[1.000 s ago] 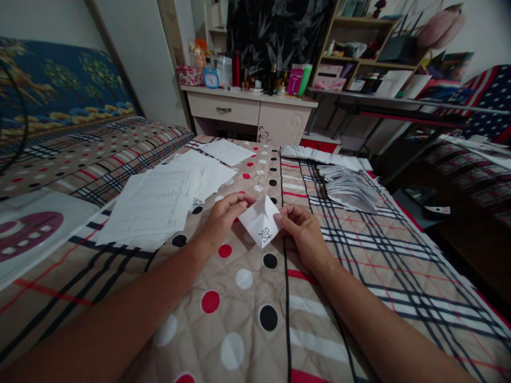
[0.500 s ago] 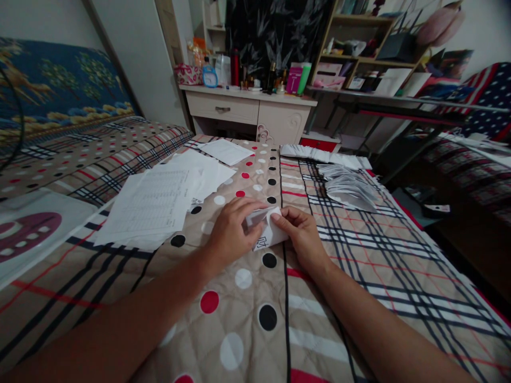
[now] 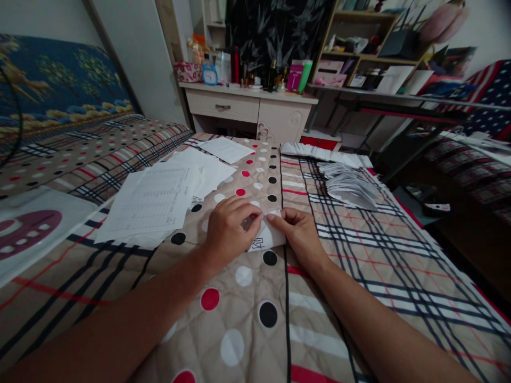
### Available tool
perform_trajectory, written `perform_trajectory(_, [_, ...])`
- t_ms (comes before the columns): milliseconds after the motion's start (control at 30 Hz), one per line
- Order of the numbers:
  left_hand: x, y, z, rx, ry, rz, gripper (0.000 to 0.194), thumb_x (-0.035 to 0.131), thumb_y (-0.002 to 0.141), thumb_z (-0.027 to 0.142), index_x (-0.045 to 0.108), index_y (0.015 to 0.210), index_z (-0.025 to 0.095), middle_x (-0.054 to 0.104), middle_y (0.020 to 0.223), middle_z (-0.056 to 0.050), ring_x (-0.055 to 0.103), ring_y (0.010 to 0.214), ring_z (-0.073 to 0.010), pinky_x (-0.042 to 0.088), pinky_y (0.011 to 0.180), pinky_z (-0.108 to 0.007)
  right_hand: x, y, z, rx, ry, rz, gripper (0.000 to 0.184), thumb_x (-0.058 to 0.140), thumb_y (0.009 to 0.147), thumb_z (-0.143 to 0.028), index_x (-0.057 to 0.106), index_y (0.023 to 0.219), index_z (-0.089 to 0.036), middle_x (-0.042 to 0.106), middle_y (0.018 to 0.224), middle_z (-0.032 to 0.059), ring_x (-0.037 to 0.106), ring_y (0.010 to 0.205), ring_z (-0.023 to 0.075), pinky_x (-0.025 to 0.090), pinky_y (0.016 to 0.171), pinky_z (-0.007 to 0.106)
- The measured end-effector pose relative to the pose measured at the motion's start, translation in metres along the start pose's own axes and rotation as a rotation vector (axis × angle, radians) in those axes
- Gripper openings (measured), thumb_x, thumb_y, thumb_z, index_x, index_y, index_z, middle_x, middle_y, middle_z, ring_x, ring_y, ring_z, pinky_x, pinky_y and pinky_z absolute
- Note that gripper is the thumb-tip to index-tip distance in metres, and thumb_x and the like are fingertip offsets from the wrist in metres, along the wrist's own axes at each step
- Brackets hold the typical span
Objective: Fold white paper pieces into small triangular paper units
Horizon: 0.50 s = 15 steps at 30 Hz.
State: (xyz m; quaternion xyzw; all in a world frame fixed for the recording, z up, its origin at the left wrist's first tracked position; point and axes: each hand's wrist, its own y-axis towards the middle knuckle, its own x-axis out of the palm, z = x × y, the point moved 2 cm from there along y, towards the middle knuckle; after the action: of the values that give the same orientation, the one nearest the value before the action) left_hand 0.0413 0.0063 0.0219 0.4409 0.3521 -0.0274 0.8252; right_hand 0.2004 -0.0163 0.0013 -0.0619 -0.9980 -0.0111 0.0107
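A small folded piece of white paper (image 3: 269,237) with black printed characters lies low over the bedspread, between my hands. My left hand (image 3: 233,226) pinches its upper left edge with thumb and fingers. On the other side, my right hand (image 3: 298,231) grips the right part, thumb on top and fingers curled behind. Left of my hands rests a loose pile of printed sheets (image 3: 147,202). Beyond my right hand is a fanned stack of folded papers (image 3: 349,186), with a long row of folded white papers (image 3: 325,155) behind it.
The patterned bedspread (image 3: 239,292) lies under everything. A white plastic bag (image 3: 75,213) with a purple print is at the left. At the bed's far end stands a white dresser (image 3: 247,109) crowded with bottles. Shelves (image 3: 359,53) and a metal-framed desk stand at the right.
My left fingers have closed together at the paper's upper edge. The flap that stood open half a second ago now lies flatter. My right hand keeps its place.
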Motion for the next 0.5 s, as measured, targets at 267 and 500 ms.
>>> perform_trajectory(267, [-0.0074,0.0001,0.0053,0.172,0.147,0.010,0.013,0.058,0.085,0.019,0.067,0.076,0.020,0.067,0.073,-0.003,0.057,0.074,-0.0188,0.040,0.072,-0.034,0.0006,0.0016,0.0027,0.016,-0.089,0.022,0.029,0.075,0.068,-0.038,0.059,0.056,-0.017,0.050,0.051,-0.0020,0.037,0.047,0.0087,0.027,0.044,0.023])
perform_trajectory(500, [-0.0071,-0.0002,0.0086,0.261,0.188,-0.091,0.015,0.057,0.088,0.023,0.069,0.079,0.021,0.068,0.074,-0.003,0.056,0.076,-0.0192,0.036,0.073,-0.036,-0.0016,0.0017,0.0041,-0.059,-0.064,0.017,0.025,0.073,0.069,-0.037,0.062,0.059,-0.016,0.054,0.056,-0.0018,0.039,0.051,0.0093,0.030,0.049,0.023])
